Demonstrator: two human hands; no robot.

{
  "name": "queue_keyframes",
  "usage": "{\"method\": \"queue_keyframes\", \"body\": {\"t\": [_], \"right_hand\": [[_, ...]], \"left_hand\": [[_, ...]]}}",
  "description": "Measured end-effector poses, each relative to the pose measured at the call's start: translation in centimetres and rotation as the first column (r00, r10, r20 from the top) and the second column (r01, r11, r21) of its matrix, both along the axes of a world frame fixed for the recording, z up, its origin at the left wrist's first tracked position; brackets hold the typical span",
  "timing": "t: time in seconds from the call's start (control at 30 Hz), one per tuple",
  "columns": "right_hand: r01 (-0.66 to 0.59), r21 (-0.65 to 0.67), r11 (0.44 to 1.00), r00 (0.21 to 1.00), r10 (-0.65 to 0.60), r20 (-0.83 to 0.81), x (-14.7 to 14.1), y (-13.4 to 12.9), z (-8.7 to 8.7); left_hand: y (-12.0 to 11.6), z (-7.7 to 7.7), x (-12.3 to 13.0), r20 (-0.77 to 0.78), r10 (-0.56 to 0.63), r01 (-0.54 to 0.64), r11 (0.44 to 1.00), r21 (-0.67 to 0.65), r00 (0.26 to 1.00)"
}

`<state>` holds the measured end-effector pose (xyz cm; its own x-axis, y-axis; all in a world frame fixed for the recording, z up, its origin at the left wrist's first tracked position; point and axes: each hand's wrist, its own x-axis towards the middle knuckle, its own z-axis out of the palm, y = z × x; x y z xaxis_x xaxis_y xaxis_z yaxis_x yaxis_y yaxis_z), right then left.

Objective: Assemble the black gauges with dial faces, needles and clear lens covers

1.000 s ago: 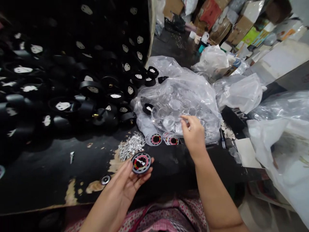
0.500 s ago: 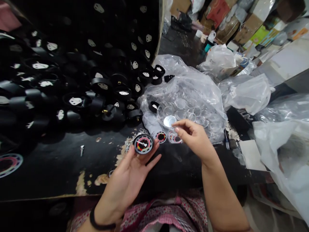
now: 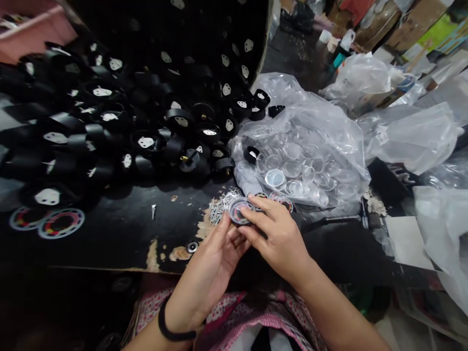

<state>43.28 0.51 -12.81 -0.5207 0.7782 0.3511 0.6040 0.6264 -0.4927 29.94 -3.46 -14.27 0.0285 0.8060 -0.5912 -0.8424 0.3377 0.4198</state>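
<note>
My left hand [image 3: 219,248] holds a round dial gauge [image 3: 240,210] from below, thumb at its left side. A clear round cover [image 3: 234,204] lies over the gauge's face, and the fingers of my right hand [image 3: 280,231] press on it from the right. The dial's colours show faintly through, partly hidden by those fingers. Just behind the hands, a pile of small silvery pointers [image 3: 221,207] lies on the black table. Printed dial discs [image 3: 283,201] peek out behind my right hand, beside an open plastic bag [image 3: 343,141] of clear covers [image 3: 292,168].
Many black gauge housings [image 3: 146,141] heap up at the left and back, spilling from a large dark container. Two dial discs [image 3: 62,223] lie at the left. A screwdriver [image 3: 343,219], white card [image 3: 407,241] and plastic bags [image 3: 413,136] are to the right. A pink bin [image 3: 40,34] stands back left.
My right hand has moved left from the bag of covers to the gauge in my left hand. A clear cover is now over the dial. The view has shifted left.
</note>
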Motion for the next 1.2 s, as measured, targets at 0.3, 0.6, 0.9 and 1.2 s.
{"method": "queue_keyframes", "body": {"t": [0.3, 0.6, 0.9, 1.2], "right_hand": [[0.126, -0.317, 0.94, 0.977, -0.173, -0.125, -0.3, 1.2, 1.6], [0.189, -0.144, 0.971, 0.967, -0.209, -0.145, -2.0, 1.5, 0.6], [0.017, -0.035, 0.999, 0.994, -0.02, -0.106, -3.5, 0.8, 0.2], [-0.25, -0.327, 0.911, 0.962, 0.194, -0.194, -1.8, 0.3, -1.4]], "left_hand": [[-1.2, -1.3, 0.2, -0.485, -0.124, 0.224, 0.962, 0.155, 0.866], [-1.7, -0.4, -0.1, -0.676, -0.082, 0.297, 0.932, 0.209, 0.733], [-3.3, 0.1, -3.3, -0.822, -0.124, 0.481, 0.854, 0.196, 0.556], [-4.3, 2.0, -5.8, -0.817, -0.08, 0.329, 0.934, 0.138, 0.572]]}}
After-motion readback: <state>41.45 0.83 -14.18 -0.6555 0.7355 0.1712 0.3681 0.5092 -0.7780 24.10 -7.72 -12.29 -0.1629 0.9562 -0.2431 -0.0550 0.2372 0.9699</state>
